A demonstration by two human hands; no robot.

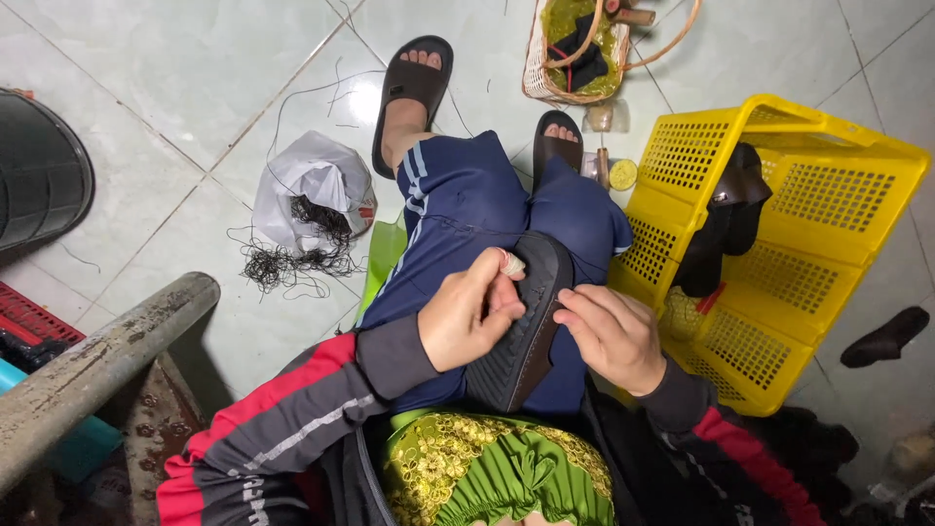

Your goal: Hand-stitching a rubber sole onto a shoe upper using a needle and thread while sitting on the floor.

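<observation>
Left hand: we saw the left hand (pixel 469 317) closed around the dark shoe sole (pixel 523 326), thumb wrapped in pale tape.
Right hand: the right hand (pixel 612 334) pinched the sole's right edge with curled fingers.
Sole: it lay across our lap, on the blue trousers (pixel 458 209), tread side up.
Basket: we noted 1 yellow crate (pixel 818 229) on the tiled floor (pixel 175 78), just beside our right knee, with dark pieces inside.
Floor: 1 white bag (pixel 312 185) and black thread scraps (pixel 292 258) sat near our left leg.

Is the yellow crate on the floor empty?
No, the yellow crate holds dark shoe pieces leaning against its inner wall.
</observation>
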